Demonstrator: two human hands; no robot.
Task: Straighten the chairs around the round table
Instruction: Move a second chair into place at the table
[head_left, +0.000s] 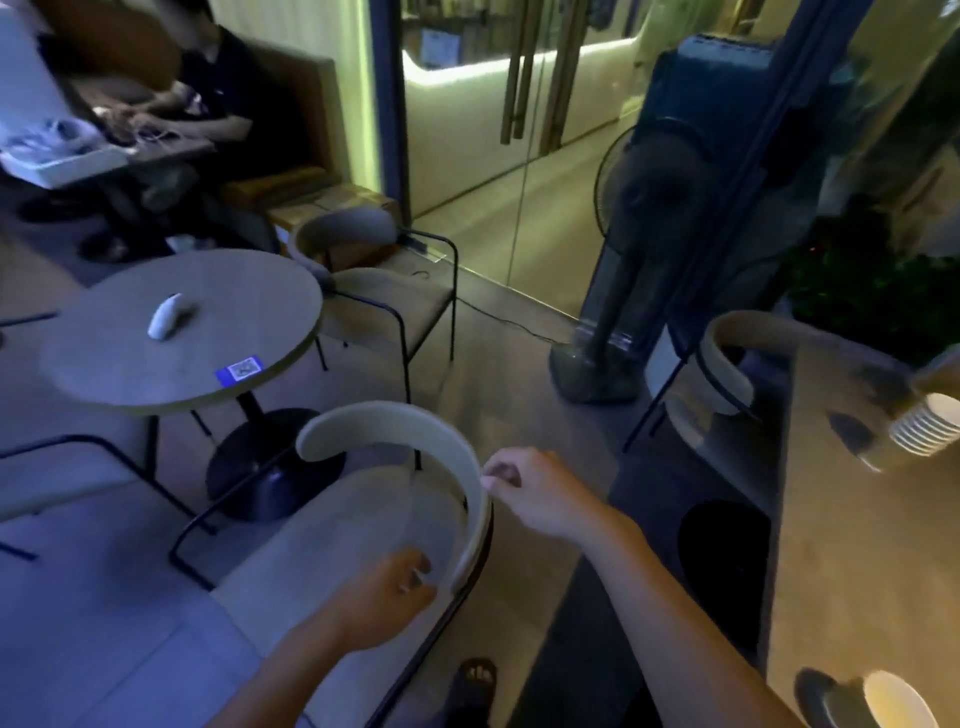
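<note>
The round wooden table (130, 374) stands on a black pedestal at the left. The nearest chair (332, 540) has a pale seat, a black wire frame and a curved cream backrest (415, 421). My right hand (530, 493) pinches the backrest's right outer edge with its fingertips. My left hand (389, 592) hovers over the seat with fingers curled, right beside the backrest's near end; whether it touches is unclear. A second chair (384, 291) stands at the table's far right side. Part of a third chair (78, 467) shows at the left edge.
A white object (166, 314) and a blue sticker (238, 370) lie on the table. A standing fan (644, 208) with a floor cable is behind. Right: a wooden counter (841, 545), stacked paper cups (924, 431), another chair (727, 358). A person sits back left. My sandalled foot (472, 680) is below.
</note>
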